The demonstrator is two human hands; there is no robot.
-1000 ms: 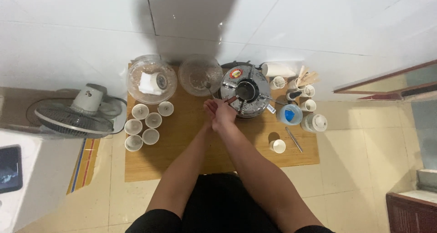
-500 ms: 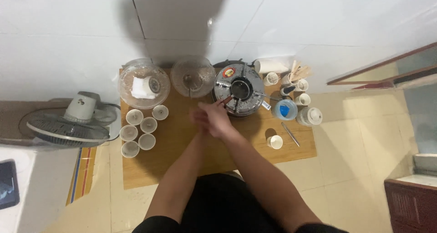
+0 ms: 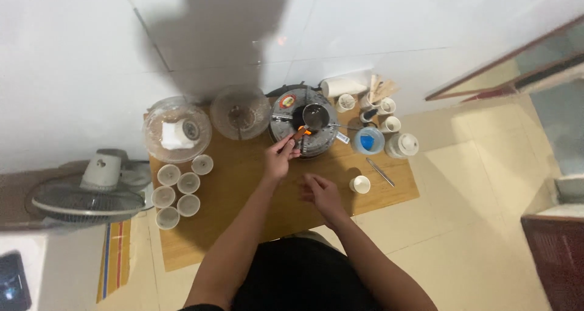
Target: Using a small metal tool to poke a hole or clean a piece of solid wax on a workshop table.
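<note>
On the wooden board (image 3: pixel 243 183), a glass bowl (image 3: pixel 177 128) at the far left holds a white roll, and the glass bowl (image 3: pixel 240 111) beside it holds something brownish that I cannot make out. Six small white cups (image 3: pixel 178 188) cluster at the left, apparently empty. A lone white cup (image 3: pixel 360 184) stands near the right hand (image 3: pixel 320 192), which hovers loosely curled and holds nothing. The left hand (image 3: pixel 278 155) pinches a thin reddish stick (image 3: pixel 296 136), its far tip meeting an orange flame at the round metal stove (image 3: pixel 302 128), just near of the small dark pot (image 3: pixel 312 114) sitting on top.
</note>
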